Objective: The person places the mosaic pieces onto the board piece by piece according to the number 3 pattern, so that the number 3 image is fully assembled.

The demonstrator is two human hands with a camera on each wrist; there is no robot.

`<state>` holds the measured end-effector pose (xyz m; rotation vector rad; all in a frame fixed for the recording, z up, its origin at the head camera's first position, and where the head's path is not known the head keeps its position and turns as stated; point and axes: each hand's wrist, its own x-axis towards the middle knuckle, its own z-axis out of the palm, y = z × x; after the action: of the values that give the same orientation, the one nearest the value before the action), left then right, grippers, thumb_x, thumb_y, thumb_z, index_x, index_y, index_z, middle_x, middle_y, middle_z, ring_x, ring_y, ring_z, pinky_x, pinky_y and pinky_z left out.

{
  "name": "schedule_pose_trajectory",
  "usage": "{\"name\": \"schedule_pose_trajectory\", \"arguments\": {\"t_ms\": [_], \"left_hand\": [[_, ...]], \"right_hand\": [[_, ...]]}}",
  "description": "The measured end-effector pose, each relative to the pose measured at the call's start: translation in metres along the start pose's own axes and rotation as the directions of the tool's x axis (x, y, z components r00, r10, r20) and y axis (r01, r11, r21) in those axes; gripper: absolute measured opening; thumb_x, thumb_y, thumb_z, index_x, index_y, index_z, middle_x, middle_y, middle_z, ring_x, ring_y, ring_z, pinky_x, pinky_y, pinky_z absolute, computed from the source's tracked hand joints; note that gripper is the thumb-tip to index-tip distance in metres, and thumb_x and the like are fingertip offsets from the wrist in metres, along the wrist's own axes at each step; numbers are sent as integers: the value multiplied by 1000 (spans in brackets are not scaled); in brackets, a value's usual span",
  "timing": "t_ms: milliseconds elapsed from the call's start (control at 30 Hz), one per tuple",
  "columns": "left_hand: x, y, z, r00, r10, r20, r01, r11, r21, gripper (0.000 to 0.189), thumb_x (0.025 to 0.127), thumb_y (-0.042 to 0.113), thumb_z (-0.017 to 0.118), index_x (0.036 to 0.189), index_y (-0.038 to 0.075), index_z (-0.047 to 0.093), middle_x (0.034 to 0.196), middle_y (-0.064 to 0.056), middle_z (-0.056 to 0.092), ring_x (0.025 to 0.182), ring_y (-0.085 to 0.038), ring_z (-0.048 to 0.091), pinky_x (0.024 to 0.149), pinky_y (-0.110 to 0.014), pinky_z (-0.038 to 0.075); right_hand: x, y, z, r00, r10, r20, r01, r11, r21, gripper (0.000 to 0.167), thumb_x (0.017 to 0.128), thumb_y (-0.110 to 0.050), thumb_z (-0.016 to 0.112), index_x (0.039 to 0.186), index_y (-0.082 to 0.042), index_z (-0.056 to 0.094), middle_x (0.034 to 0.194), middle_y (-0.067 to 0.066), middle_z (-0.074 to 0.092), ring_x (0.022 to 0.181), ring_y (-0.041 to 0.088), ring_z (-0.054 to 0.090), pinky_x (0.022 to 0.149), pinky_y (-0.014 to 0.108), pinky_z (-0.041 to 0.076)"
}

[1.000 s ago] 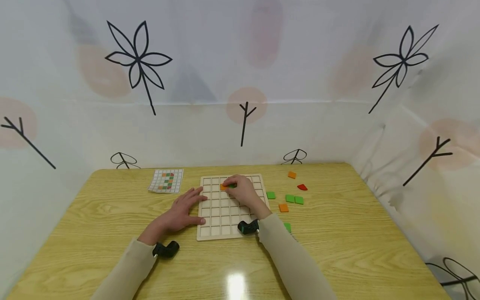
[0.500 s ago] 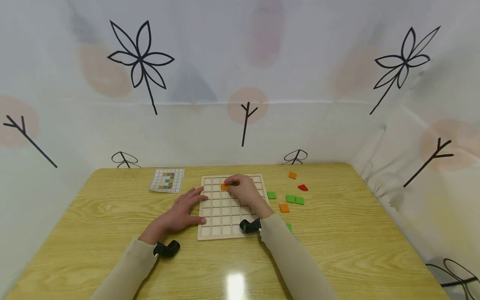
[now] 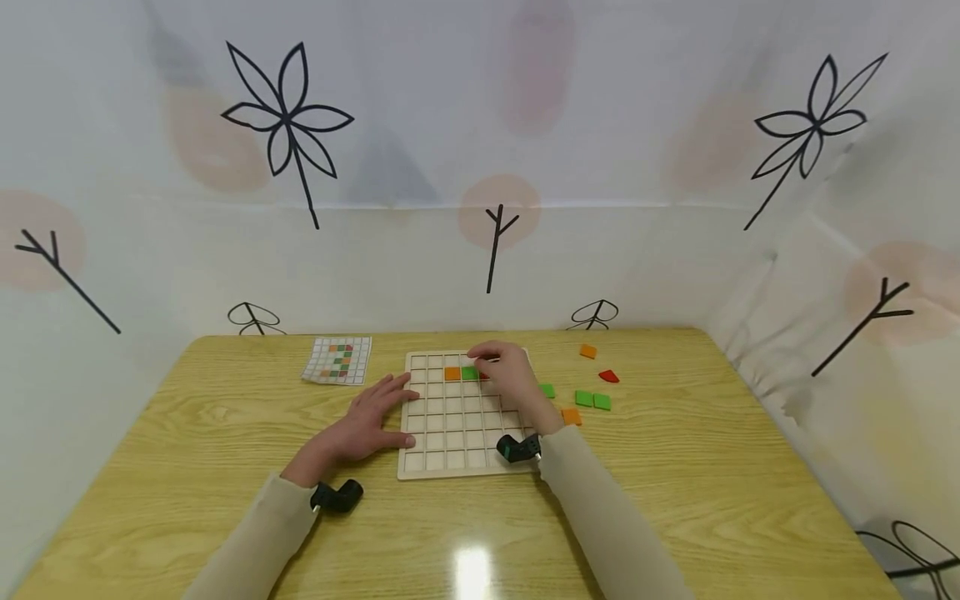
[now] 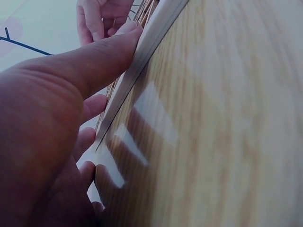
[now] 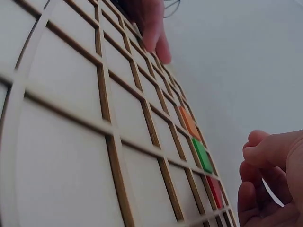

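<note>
A wooden grid board [image 3: 435, 461] lies on the table. My left hand [image 3: 365, 425] rests at its left edge with spread fingers, the thumb touching the rim. In a far row of the grid sit an orange square tile [image 3: 452, 374], a green square tile [image 3: 469, 373] and a red tile [image 5: 214, 191], side by side. My right hand [image 3: 513, 379] hovers over that row, fingers bent, and partly covers the red tile in the head view. The right wrist view shows these fingers apart from the board, with no tile seen between them.
A paper card [image 3: 337, 361] with a coloured grid pattern lies at the back left. Loose on the right are several green tiles [image 3: 583, 398], orange tiles [image 3: 588, 352] and a red rounded piece [image 3: 609, 377]. A printed cloth wall [image 3: 405, 275] stands behind the table.
My right hand has moved right, off the orange and green tiles, and uncovers them. The red piece seen at its fingers earlier now lies right of the green tile. The left hand stays put.
</note>
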<state>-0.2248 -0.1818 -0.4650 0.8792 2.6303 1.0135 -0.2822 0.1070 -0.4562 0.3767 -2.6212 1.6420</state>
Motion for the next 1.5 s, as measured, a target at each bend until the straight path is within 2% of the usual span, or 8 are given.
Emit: {"name": "schedule_pose_trajectory", "arguments": {"t_ms": [300, 533, 767, 933, 1167, 1267, 1500], "left_hand": [[0, 2, -1, 1000, 0, 3, 0, 1000, -7, 68, 89, 40, 74, 146, 11, 48, 165, -10, 17, 150, -38, 4, 111, -68, 3], [0, 0, 1, 1000, -4, 7, 4, 1000, 6, 68, 90, 42, 73, 146, 13, 48, 165, -9, 17, 151, -37, 4, 111, -68, 4], [1, -1, 2, 1000, 2, 1, -2, 1000, 7, 68, 89, 42, 73, 145, 13, 49, 165, -9, 17, 151, -37, 4, 111, -68, 5], [1, -1, 1, 1000, 1, 1, -1, 1000, 10, 68, 89, 41, 74, 146, 14, 48, 165, -8, 17, 151, -37, 4, 112, -67, 5], [1, -1, 1, 1000, 2, 3, -2, 1000, 16, 67, 90, 41, 73, 146, 13, 48, 165, -10, 17, 151, -38, 5, 111, -68, 5], [1, -1, 1, 1000, 7, 3, -7, 1000, 21, 67, 90, 41, 73, 146, 12, 48, 165, -11, 17, 150, -39, 5, 111, -68, 6], [1, 0, 1, 1000, 4, 3, -4, 1000, 21, 67, 90, 40, 73, 146, 12, 48, 165, -10, 17, 150, -38, 5, 111, -68, 5]], "right_hand": [[-9, 14, -27, 999, 34, -20, -35, 998, -58, 19, 96, -5, 63, 111, -5, 74, 113, 8, 68, 103, 25, 62, 86, 42, 52], [-24, 19, -49, 999, 31, -18, -33, 989, -143, 19, 96, -6, 64, 112, -4, 74, 114, 10, 68, 101, 28, 62, 81, 42, 52], [-36, 33, -71, 1000, 18, -6, -19, 978, -210, 18, 96, -7, 65, 112, -6, 74, 113, 11, 69, 98, 28, 64, 80, 42, 53], [-45, 36, -88, 998, 14, 68, 1, 978, -211, 20, 95, -8, 67, 113, -4, 72, 112, 11, 69, 98, 28, 64, 81, 42, 54], [-52, 37, -102, 972, 117, 205, -69, 972, -226, 37, 90, -3, 71, 127, -5, 65, 122, 9, 65, 105, 26, 58, 92, 42, 49], [-53, 37, -103, 966, 148, 212, -97, 968, -230, 41, 90, -2, 70, 130, -5, 63, 122, 8, 64, 107, 26, 57, 93, 43, 48], [-49, 40, -101, 968, 166, 187, -123, 967, -223, 41, 90, 0, 70, 130, -5, 62, 119, 6, 65, 107, 25, 57, 93, 42, 48]]}}
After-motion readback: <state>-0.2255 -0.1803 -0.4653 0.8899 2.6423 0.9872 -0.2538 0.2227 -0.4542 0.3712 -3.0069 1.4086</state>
